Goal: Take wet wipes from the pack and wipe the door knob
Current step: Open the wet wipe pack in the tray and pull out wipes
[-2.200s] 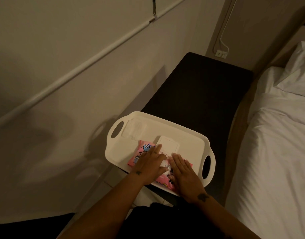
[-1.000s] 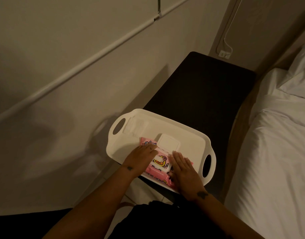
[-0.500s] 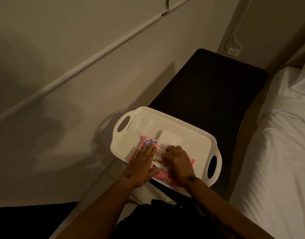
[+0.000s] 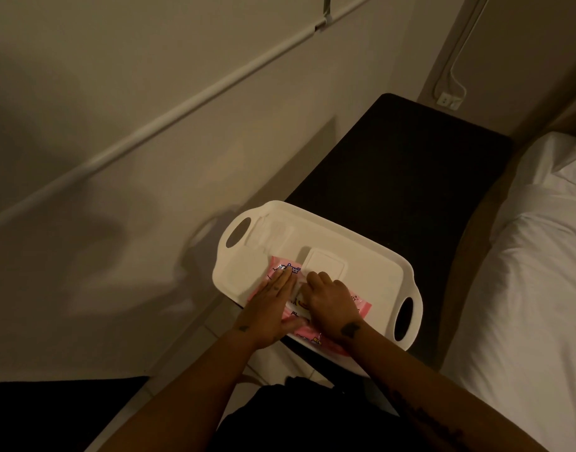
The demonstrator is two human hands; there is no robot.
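You are at the very start of the job. The pink wet wipes pack (image 4: 358, 305) lies flat in the white tray (image 4: 371, 256), at the 6 o'clock side of it, and the tray sits on the near end of the dark counter (image 4: 410, 164). The pack's white flip lid (image 4: 324, 267) is up and open, leaning toward 12 o'clock.

Your left hand (image 4: 272, 309) is spread flat on the pack, fingers together, pressing it down. Your right hand (image 4: 329, 301) is curled over the middle of the pack, right at the opening. It looks like it is reaching for a wipe, but you cannot tell if it has pinched one, because the fingertips are hidden.

No wipe is out yet that you can see. You have yet to pull one free and wipe the door knob, which is not in view.

The pack's long side runs from about 10 o'clock to 4 o'clock.
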